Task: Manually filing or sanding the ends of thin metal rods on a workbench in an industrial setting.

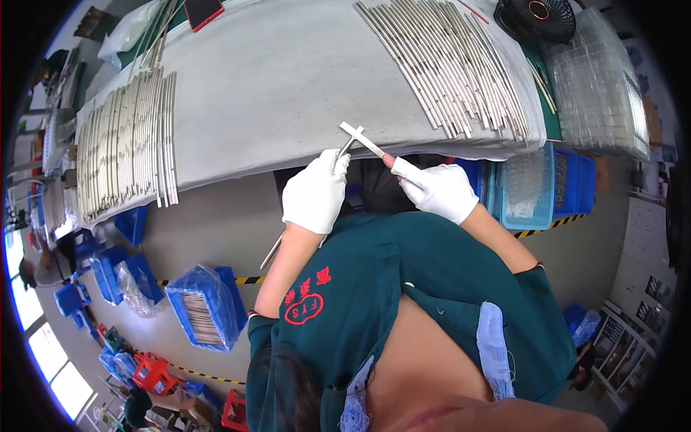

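My left hand (315,193), in a white glove, is closed around a thin metal rod. The rod's upper end pokes out above the fingers, and its lower end (271,255) shows past my left wrist. My right hand (440,190), gloved in white with a fingertip bare, pinches a short flat pale strip (366,141). The strip crosses the rod's upper end just over the table's near edge; whether the two touch is hard to tell. Long thin metal rods lie side by side in a left group (129,140) and a right group (450,68) on the grey-covered table (266,79).
At the far side lie a red-edged phone (204,11) and a black fan (536,16). Clear plastic trays (597,90) are stacked at right. Blue bins (574,180) stand below the table, and a plastic-lined blue crate (201,308) with rods sits on the floor at left.
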Tool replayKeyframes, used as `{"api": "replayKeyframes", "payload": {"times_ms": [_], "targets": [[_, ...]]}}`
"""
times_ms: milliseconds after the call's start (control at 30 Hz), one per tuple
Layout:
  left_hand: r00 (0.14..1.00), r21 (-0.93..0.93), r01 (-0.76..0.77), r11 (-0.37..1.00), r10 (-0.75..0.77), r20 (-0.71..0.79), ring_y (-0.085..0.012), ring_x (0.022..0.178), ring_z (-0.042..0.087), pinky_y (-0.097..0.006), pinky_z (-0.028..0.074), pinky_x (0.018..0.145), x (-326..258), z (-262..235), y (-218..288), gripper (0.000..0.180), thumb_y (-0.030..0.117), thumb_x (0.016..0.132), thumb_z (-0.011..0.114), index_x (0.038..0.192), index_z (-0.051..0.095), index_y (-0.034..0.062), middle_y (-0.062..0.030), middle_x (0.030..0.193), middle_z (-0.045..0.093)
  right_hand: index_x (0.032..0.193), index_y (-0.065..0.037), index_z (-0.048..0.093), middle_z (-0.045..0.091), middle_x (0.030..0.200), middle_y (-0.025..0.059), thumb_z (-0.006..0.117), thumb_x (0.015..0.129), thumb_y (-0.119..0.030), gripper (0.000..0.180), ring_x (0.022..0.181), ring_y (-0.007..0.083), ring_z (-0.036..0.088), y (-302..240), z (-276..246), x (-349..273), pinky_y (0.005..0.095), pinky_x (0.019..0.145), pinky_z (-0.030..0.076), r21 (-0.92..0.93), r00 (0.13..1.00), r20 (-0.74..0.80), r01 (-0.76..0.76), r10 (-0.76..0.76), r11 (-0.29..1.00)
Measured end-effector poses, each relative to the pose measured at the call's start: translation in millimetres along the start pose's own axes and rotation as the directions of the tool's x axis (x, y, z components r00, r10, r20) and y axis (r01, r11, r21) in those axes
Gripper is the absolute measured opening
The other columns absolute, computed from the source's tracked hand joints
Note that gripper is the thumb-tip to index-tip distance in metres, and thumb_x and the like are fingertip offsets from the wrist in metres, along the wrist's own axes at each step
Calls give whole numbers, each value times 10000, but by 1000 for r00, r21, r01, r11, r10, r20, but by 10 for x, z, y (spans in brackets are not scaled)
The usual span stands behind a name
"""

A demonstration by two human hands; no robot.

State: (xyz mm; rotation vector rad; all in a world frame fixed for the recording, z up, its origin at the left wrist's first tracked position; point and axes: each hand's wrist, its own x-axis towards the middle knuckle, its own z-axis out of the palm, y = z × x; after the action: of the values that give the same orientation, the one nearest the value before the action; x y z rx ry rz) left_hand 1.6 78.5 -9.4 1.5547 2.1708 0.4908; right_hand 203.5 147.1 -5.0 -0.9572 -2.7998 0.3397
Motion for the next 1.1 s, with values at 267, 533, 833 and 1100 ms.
{"api": "replayKeyframes", "payload": {"times_ms": [267, 533, 833, 1100], "targets": [[999, -8, 13, 1000, -13, 35, -381, 655, 577, -461, 443, 586, 21, -91, 50, 233, 315, 922, 473, 895, 573, 106, -175, 687, 594, 1266, -303, 509, 472, 437, 23, 542, 834, -206, 444, 344, 212, 483, -86, 63, 228, 334, 356, 390, -96, 1000, -26, 6, -9, 995], [996, -75, -61, 995, 65, 53, -343, 653, 592, -427, 463, 583, 39, -79, 7, 240, 277, 930, 452, 923, 572, 69, -156, 735, 615, 1267, -287, 504, 478, 440, 38, 544, 838, -193, 441, 357, 206, 500, -107, 17, 342, 349, 365, 408, -138, 998, -59, -39, 31, 990], [979, -356, 91, 930, -18, 203, -263, 569, 578, -358, 439, 557, 64, -83, -44, 277, 303, 930, 465, 1014, 599, 76, -94, 604, 575, 1274, -286, 501, 458, 421, 31, 542, 844, -211, 438, 339, 211, 485, -61, 86, 287, 333, 355, 394, -116, 996, -92, -17, 6, 993], [957, -376, 201, 904, -100, 272, -248, 565, 581, -345, 444, 563, 72, -111, 15, 261, 301, 925, 469, 1005, 609, 96, -78, 577, 566, 1281, -268, 506, 446, 427, 35, 570, 830, -172, 465, 340, 205, 471, -19, 81, 177, 339, 355, 387, -85, 998, -66, -17, 12, 996]]}}
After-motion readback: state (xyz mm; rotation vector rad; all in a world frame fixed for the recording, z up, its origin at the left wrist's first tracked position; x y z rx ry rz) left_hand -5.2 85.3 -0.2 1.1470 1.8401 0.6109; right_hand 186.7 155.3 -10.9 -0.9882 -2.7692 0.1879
